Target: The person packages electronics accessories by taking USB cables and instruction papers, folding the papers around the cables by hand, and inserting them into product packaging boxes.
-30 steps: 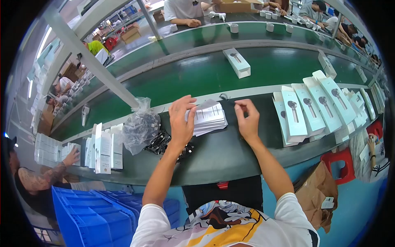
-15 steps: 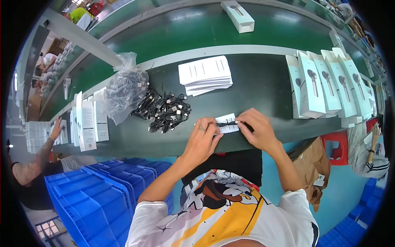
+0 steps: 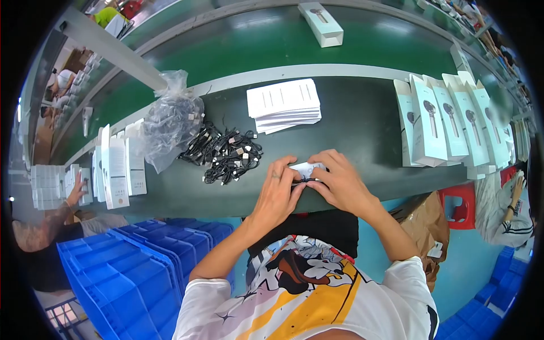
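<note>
My left hand [image 3: 279, 190] and my right hand [image 3: 338, 180] meet near the front edge of the dark work surface. Between them they grip a white printed leaflet [image 3: 308, 170], now curved, with a dark cable [image 3: 307, 181] along its near side. Both sets of fingers are closed on these, and part of the leaflet is hidden under them. Beyond the hands lies a stack of white leaflets [image 3: 284, 104]. To the left are a pile of black cables [image 3: 233, 156] and a clear plastic bag [image 3: 171, 122] full of cables.
Open light-coloured boxes [image 3: 429, 122] stand at the right, others [image 3: 116, 170] at the left. One box [image 3: 322, 24] lies on the green conveyor [image 3: 255, 42]. Blue crates [image 3: 122, 272] are at lower left, a brown bag [image 3: 428, 229] at lower right. Co-workers sit on both sides.
The view has tilted down. Both hands came back from the leaflet stack with a leaflet and a cable. Since half a second ago they have drawn closer together and the leaflet has been bent round.
</note>
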